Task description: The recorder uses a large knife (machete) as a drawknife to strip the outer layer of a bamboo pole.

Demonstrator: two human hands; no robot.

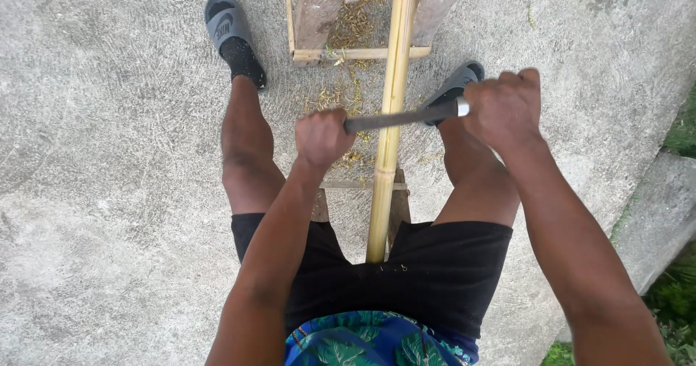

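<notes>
Person is sitting astride a bamboo pole [388,119], which is running from between the thighs out over a wooden frame [359,52]. Left hand [321,137] is fisted tight round one end of a dark blade [402,118]; right hand [504,108] is gripping the handle end. Blade is lying crosswise on the pole. Yellow shavings [348,94] are littering the concrete ground [109,192]. No containers showing.

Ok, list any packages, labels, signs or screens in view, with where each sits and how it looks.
No packages, signs or screens in view.
Moulded logo mark: on the strap of the grey slide sandal, upper left on the concrete; raised, same grey as the strap.
Other grey sandal: mostly hidden behind the blade and right hand; no mark visible.
</notes>
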